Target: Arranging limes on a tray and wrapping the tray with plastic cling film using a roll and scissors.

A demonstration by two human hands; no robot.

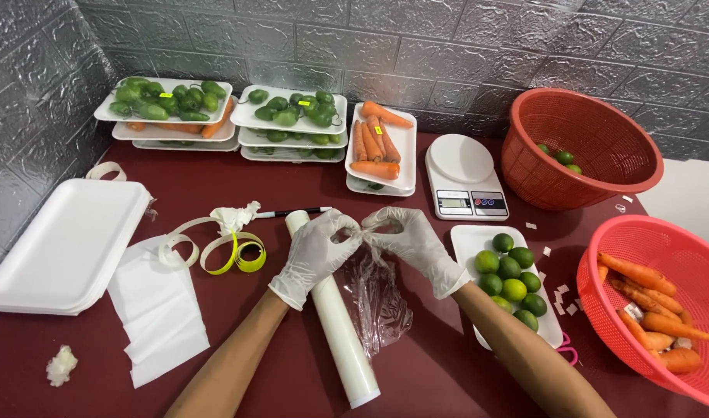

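Both gloved hands meet over the middle of the dark red table, wrists bent inward. The left hand [316,251] and right hand [412,240] each pinch the top edge of a clear plastic sheet [377,298], which hangs crumpled beside the one roll of wrap [335,325]. Right of it, a white tray [466,240] holds nine limes [513,279]. Two red baskets [579,147] stand at the right, a kitchen scale [462,174] behind.

Digital scale [466,175] at 12 o'clock. Tray of limes [511,280] at 3 o'clock. Two red baskets: limes [579,147] at 1 o'clock, carrots [654,303] at 4 o'clock. Foam trays [64,244] stacked at 9 o'clock. Packed trays of peppers [165,101] at 11 o'clock.
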